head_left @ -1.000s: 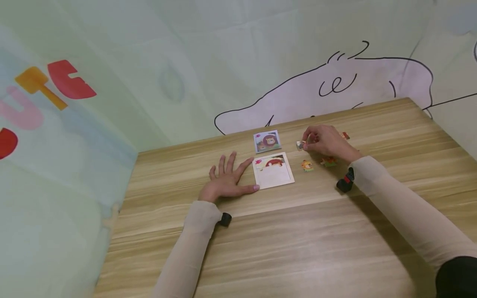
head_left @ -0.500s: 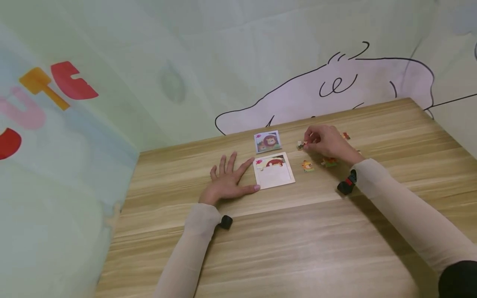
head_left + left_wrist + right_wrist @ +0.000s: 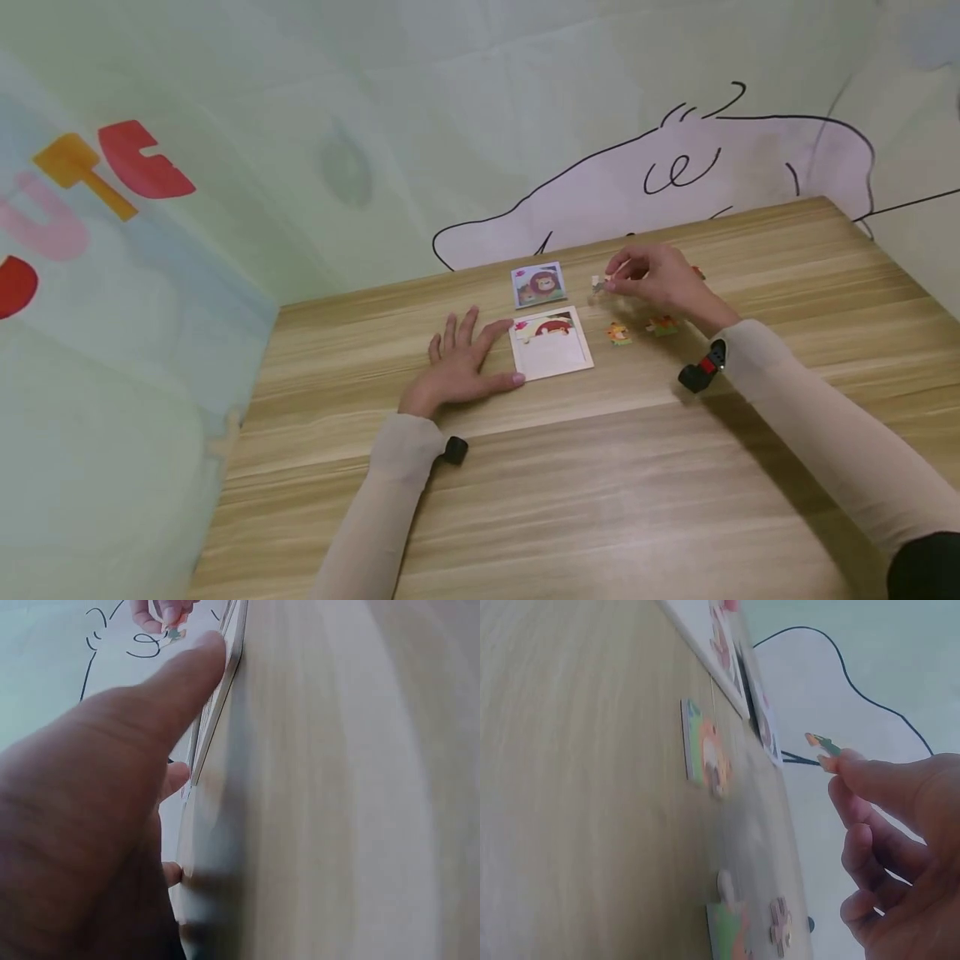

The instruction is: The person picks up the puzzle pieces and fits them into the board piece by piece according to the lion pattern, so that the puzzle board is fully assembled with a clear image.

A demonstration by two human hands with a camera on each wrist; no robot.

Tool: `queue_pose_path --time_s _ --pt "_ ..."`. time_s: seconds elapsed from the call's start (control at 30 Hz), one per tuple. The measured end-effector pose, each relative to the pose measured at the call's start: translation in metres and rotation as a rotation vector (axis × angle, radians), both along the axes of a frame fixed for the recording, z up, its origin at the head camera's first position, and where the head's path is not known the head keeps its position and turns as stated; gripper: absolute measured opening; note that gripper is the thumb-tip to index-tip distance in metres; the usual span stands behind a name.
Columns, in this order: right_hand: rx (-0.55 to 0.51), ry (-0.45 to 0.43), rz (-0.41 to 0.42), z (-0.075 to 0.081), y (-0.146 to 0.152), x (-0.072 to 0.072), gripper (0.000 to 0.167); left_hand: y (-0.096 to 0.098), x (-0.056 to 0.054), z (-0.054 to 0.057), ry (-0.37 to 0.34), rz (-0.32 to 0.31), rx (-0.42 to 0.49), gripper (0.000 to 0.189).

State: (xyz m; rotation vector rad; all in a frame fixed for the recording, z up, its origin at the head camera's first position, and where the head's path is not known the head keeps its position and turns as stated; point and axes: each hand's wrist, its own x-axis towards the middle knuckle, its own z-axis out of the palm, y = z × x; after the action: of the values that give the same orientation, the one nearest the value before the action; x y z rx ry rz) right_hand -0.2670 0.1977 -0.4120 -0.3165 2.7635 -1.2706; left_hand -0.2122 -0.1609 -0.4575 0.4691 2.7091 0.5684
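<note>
My right hand pinches a small jigsaw piece between thumb and fingertips. In the right wrist view the piece shows green and orange and is held up off the table. Spread out on the table, my left hand has its thumb and index fingertips at the left edge of the square puzzle board. The board's upper strip is filled with a lion picture; its lower part is bare white. Behind the board lies a picture card of a lion and cub.
Loose jigsaw pieces lie right of the board: an orange one, a green and orange one, and another partly behind the right hand. The wooden table meets a printed wall cloth at the back and left.
My right hand has risen slightly, lifting the pinched jigsaw piece and tilting it more upright. The left hand stays at the board's edge.
</note>
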Motion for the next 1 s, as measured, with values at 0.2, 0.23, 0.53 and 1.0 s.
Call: queue_pose_path --time_s 0.2,0.23,0.53,1.0 --pt "-0.009 0.009 0.006 0.003 -0.003 0.004 0.024 0.003 0.003 0.001 0.003 -0.006 0.003 0.094" --pt "-0.011 0.015 0.011 0.003 -0.004 0.005 0.024 0.003 0.002 0.001 0.0 -0.006 -0.003 0.094" --pt "-0.048 0.035 0.038 0.006 -0.009 0.009 0.02 0.001 0.002 0.0 -0.009 -0.007 -0.02 0.095" --pt "-0.089 -0.022 0.028 0.008 -0.013 0.014 0.02 0.004 0.003 0.002 -0.009 -0.003 -0.021 0.096"
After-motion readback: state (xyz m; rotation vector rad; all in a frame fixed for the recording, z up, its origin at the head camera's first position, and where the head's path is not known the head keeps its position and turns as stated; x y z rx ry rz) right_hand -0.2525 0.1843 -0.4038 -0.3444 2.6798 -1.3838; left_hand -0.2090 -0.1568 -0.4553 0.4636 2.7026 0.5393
